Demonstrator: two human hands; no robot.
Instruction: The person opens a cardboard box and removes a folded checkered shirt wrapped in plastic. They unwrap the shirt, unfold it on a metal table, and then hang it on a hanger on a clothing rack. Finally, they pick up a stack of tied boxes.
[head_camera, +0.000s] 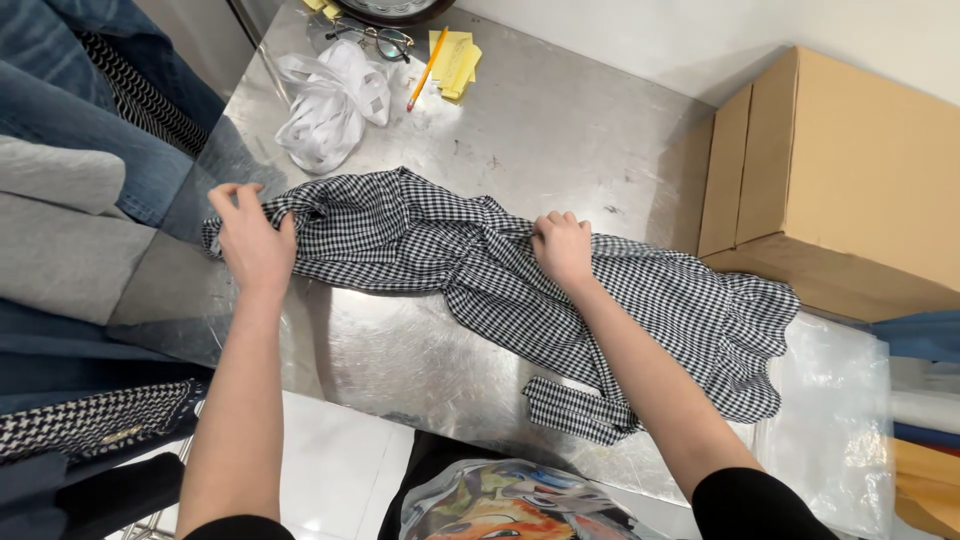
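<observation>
Black-and-white gingham cotton garment (480, 265) lies crumpled across the brushed steel tabletop (560, 130), a loose strap trailing toward you. Your left hand (252, 240) pinches its bunched left end, fingers curled on cloth; your right hand (562, 248) is fisted around a mid-fold, apparently pinning it so the fabric pulls taut between them.

Checked cloth garment (480, 265), glossy metal table (560, 130)

A scuffed steel table (560, 130) meets a pale wall (700, 40); the floor (340, 460) below looks white, perhaps tiled.
</observation>
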